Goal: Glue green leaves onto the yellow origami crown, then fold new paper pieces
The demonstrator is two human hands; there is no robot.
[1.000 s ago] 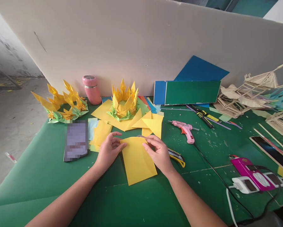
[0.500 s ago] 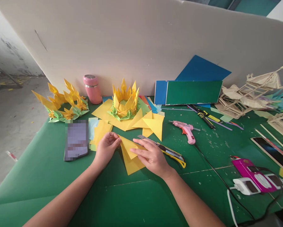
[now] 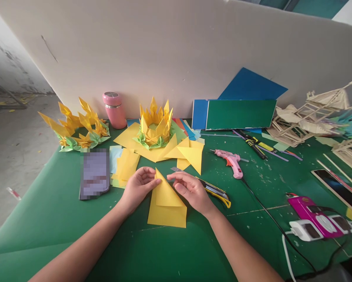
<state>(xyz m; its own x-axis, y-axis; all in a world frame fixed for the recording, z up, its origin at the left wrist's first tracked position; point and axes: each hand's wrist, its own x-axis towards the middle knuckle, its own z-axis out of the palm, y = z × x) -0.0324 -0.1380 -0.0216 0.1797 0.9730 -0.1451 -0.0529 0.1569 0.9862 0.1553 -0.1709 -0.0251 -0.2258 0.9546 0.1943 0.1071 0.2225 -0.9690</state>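
A sheet of yellow paper [image 3: 168, 213] lies on the green table, its upper left part folded over into a triangular flap. My left hand [image 3: 139, 188] pinches the paper's upper left edge between thumb and fingers. On the other side, my right hand [image 3: 193, 192] hovers beside the folded slope, fingers apart and slightly curled, holding nothing. A yellow utility knife [image 3: 215, 190] with its blade out lies just behind my right hand. Beyond the hands, loose yellow sheets [image 3: 192, 156] surround a yellow paper crown [image 3: 155, 129] with green leaves at its base.
To the left are a second paper crown [image 3: 78, 129], a pink flask [image 3: 114, 111] and a phone [image 3: 95, 174]. On the right lie a pink glue gun [image 3: 231, 161] with its cord, a magenta power strip [image 3: 313, 215], another phone [image 3: 337, 190] and wooden stick models [image 3: 302, 121].
The yellow paper has turned, so its lower edge now faces me, and it has come slightly nearer. My right hand has lifted off the fold; my left still pinches the edge.
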